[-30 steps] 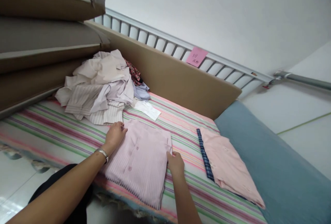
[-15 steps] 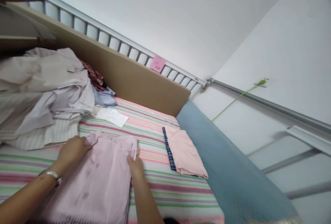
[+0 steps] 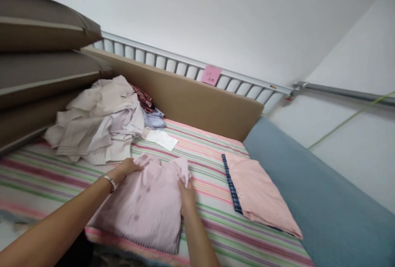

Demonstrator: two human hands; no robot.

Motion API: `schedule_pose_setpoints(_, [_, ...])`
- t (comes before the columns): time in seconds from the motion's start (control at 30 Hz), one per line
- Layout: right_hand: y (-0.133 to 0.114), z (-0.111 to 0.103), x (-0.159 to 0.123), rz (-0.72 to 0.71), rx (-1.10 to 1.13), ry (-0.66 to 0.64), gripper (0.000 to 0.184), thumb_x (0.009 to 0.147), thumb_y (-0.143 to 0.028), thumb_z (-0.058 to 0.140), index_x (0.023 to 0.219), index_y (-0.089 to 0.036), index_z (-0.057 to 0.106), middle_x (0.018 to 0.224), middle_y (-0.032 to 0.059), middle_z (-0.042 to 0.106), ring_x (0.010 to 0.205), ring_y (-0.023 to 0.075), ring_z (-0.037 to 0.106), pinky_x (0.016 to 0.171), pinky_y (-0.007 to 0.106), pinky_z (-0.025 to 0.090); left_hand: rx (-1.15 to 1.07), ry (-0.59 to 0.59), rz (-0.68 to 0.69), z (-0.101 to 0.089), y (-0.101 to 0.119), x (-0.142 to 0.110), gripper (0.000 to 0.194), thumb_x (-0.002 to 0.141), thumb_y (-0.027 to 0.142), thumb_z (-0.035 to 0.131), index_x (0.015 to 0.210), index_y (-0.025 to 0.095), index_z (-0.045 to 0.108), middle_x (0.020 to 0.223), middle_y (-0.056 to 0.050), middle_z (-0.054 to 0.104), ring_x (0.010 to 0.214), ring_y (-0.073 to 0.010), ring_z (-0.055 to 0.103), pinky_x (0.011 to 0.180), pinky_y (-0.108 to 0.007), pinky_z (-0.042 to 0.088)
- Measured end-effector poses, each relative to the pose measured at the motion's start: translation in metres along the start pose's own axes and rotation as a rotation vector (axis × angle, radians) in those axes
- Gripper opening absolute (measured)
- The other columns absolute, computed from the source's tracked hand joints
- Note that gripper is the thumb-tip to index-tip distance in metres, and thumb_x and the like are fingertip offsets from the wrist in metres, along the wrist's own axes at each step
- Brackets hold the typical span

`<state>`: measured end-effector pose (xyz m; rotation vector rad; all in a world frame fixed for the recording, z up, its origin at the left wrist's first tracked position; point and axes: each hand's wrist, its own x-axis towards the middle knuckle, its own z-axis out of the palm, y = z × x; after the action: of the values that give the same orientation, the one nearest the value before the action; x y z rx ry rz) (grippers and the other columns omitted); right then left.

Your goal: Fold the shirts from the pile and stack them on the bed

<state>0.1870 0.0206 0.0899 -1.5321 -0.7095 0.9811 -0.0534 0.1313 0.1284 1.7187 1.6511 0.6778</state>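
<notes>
A pale pink ribbed, buttoned cardigan (image 3: 148,205) lies front side up on the striped bed sheet (image 3: 77,176), its lower hem toward me. My left hand (image 3: 127,167), with a bracelet at the wrist, pinches its upper left corner. At the upper right corner, my right hand (image 3: 187,191) has the fabric between thumb and fingers. Farther right lies a folded peach garment (image 3: 259,189) on top of a folded dark blue checked garment (image 3: 232,184), of which only an edge shows.
A loose heap of light clothes (image 3: 101,114) sits at the left, beside stacked brown cushions (image 3: 46,69). Behind stands a brown board (image 3: 197,98) before a metal rail carrying a pink note (image 3: 211,74). A blue panel (image 3: 296,176) borders the right side.
The view has swung left and back, so the cushions and the cardigan's lower hem now show. Both hands keep hold of the cardigan's upper corners.
</notes>
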Motion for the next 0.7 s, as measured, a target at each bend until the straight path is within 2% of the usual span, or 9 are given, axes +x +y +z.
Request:
schedule_pose_setpoints(0.1, [-0.01, -0.022, -0.013, -0.026, 0.068, -0.006, 0.057, 0.066, -0.046, 0.061, 0.114, -0.016, 0.057, 0.104, 0.0075, 0.068, 0.093, 0.022, 0.062, 0.076, 0.03, 0.048, -0.133, -0.077, -0.021, -0.006, 0.021, -0.03, 0.03, 0.062, 0.039, 0.065, 0.081, 0.015, 0.065, 0.074, -0.006, 0.071, 0.069, -0.0222, 0.065, 0.059, -0.027, 0.047])
schedule_pose_setpoints(0.2, [-0.025, -0.054, -0.028, -0.123, 0.077, 0.025, 0.054, 0.065, -0.045, 0.064, 0.11, -0.015, 0.061, 0.104, 0.0089, 0.069, 0.096, 0.0237, 0.061, 0.08, 0.031, 0.047, -0.393, -0.149, 0.061, -0.01, 0.055, -0.062, 0.044, 0.064, 0.041, 0.067, 0.098, 0.014, 0.061, 0.087, -0.006, 0.071, 0.081, -0.0237, 0.066, 0.068, -0.03, 0.049])
schedule_pose_setpoints(0.3, [-0.048, -0.098, -0.046, -0.223, 0.054, 0.058, 0.051, 0.067, -0.043, 0.063, 0.11, -0.016, 0.062, 0.105, 0.0088, 0.069, 0.096, 0.0238, 0.062, 0.085, 0.033, 0.046, -0.495, -0.146, 0.18, -0.01, 0.097, -0.093, 0.053, 0.061, 0.043, 0.073, 0.104, 0.015, 0.059, 0.092, -0.006, 0.069, 0.088, -0.0253, 0.064, 0.076, -0.032, 0.047])
schedule_pose_setpoints(0.4, [-0.078, -0.152, -0.067, -0.324, 0.031, 0.104, 0.05, 0.069, -0.041, 0.062, 0.112, -0.015, 0.063, 0.107, 0.0089, 0.069, 0.1, 0.0237, 0.061, 0.09, 0.034, 0.044, -0.486, -0.141, 0.322, -0.001, 0.144, -0.12, 0.043, 0.063, 0.043, 0.073, 0.095, 0.018, 0.06, 0.085, -0.003, 0.067, 0.083, -0.0223, 0.061, 0.075, -0.03, 0.045])
schedule_pose_setpoints(0.53, [-0.126, -0.227, -0.093, -0.414, -0.044, 0.191, 0.052, 0.071, -0.039, 0.062, 0.117, -0.015, 0.061, 0.112, 0.0091, 0.067, 0.106, 0.0241, 0.058, 0.094, 0.035, 0.043, -0.538, -0.159, 0.484, 0.03, 0.206, -0.152, 0.027, 0.067, 0.04, 0.07, 0.074, 0.019, 0.056, 0.068, 0.002, 0.057, 0.07, -0.016, 0.054, 0.068, -0.024, 0.042])
schedule_pose_setpoints(0.7, [-0.186, -0.315, -0.094, -0.421, -0.161, 0.211, 0.054, 0.072, -0.043, 0.064, 0.119, -0.017, 0.06, 0.111, 0.0094, 0.068, 0.107, 0.0253, 0.059, 0.092, 0.037, 0.045, -0.72, -0.299, 0.518, 0.089, 0.27, -0.173, 0.022, 0.072, 0.036, 0.069, 0.08, 0.018, 0.058, 0.074, 0.002, 0.059, 0.072, -0.0128, 0.053, 0.068, -0.021, 0.042])
